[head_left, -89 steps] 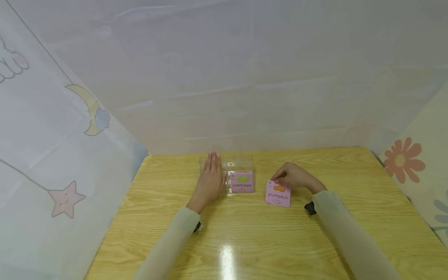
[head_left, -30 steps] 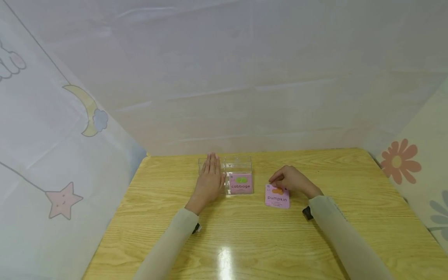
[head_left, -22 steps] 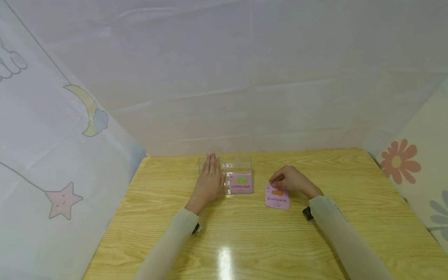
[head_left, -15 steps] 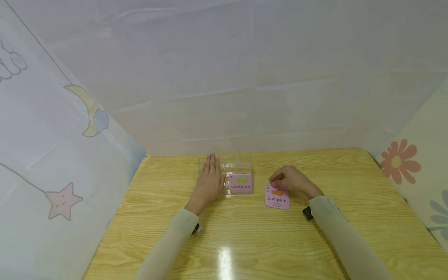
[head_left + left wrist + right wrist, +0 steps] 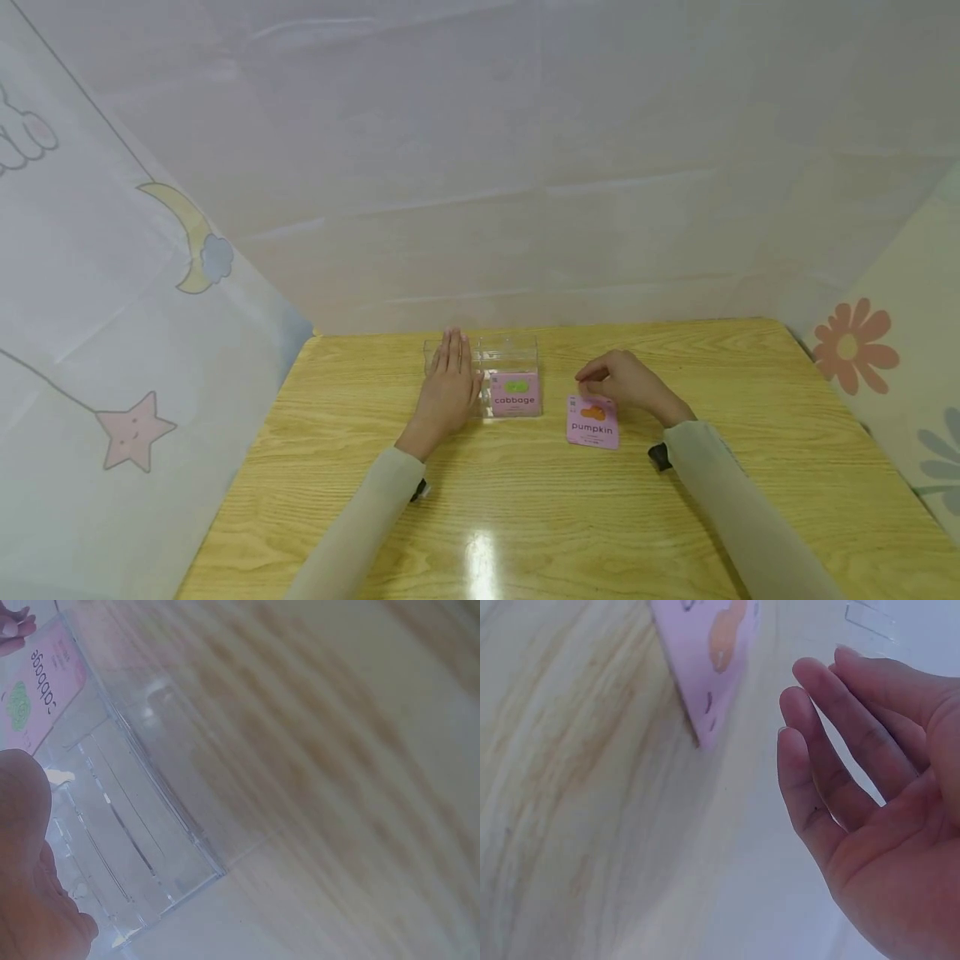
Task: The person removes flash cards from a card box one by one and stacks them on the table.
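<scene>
A clear plastic divided box (image 5: 510, 354) stands near the far edge of the table, also close up in the left wrist view. My left hand (image 5: 447, 396) rests on its left part, fingers straight. Pink cards, the top one a cabbage card (image 5: 516, 396), sit in its right front compartment. To the right of the box a pink pumpkin card (image 5: 592, 423) lies on the wood. My right hand (image 5: 626, 383) hovers just beyond the pumpkin card's far edge. In the right wrist view its fingers (image 5: 810, 772) are loosely bent, hold nothing and are apart from the pumpkin card.
The wooden table (image 5: 525, 517) extends in front of and beside the hands. A pale fabric wall (image 5: 525, 208) rises directly behind it. Printed side panels show a star (image 5: 137, 430) on the left and a flower (image 5: 855, 346) on the right.
Earlier the right fingers pinched the pumpkin card's far edge. They have let go and risen slightly away, and the card lies on the table. The left hand has stayed on the box.
</scene>
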`<state>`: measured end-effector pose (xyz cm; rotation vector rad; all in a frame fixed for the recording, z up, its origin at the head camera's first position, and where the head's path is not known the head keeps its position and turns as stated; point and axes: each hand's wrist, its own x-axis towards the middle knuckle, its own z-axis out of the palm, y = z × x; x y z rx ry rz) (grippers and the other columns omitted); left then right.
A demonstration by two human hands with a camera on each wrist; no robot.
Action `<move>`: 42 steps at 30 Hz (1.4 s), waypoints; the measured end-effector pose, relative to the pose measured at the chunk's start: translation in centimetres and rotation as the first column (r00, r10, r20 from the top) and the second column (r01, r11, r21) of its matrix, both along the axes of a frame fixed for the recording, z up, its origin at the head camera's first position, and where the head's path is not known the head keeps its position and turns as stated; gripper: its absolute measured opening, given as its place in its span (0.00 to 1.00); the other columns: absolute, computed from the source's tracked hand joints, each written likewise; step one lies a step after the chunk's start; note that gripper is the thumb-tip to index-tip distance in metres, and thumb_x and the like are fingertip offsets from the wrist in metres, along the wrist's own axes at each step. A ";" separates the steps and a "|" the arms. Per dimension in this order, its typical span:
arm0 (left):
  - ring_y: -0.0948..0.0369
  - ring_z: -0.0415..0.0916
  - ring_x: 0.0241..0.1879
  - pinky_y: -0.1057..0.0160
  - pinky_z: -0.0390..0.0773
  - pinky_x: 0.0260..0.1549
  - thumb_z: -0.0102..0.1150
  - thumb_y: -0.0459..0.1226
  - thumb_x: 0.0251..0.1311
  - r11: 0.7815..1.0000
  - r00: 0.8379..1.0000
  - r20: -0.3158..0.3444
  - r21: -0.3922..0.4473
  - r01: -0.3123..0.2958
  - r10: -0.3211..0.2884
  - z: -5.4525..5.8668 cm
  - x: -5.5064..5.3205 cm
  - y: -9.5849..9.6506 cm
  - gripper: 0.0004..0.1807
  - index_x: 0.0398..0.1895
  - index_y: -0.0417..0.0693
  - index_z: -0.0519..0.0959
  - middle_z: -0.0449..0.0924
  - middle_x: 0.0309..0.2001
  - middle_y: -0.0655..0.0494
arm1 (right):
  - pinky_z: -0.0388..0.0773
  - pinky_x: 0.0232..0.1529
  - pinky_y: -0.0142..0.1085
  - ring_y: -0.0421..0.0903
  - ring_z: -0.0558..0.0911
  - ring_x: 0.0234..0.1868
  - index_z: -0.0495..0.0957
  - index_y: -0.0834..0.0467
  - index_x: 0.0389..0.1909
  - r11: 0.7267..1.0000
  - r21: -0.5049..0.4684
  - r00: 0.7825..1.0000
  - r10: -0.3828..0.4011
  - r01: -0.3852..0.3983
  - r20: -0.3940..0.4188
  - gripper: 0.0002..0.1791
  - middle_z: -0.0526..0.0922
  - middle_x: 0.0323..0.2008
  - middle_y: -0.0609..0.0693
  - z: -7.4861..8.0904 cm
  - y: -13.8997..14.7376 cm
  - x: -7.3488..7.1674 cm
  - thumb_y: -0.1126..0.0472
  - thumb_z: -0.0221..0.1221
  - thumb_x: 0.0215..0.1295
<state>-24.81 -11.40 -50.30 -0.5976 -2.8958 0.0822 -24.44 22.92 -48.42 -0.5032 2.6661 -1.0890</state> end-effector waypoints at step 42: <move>0.40 0.36 0.86 0.46 0.47 0.85 0.33 0.50 0.85 1.000 1.000 0.020 0.017 0.005 -0.005 0.2 0.1 0.0 0.40 0.83 0.30 0.40 0.38 0.85 0.32 | 0.88 0.56 0.52 0.56 0.89 0.54 0.83 0.63 0.61 1.000 -0.029 0.990 -0.004 0.000 -0.143 0.18 0.89 0.56 0.59 3.7 -2.6 1.5 0.60 0.62 0.75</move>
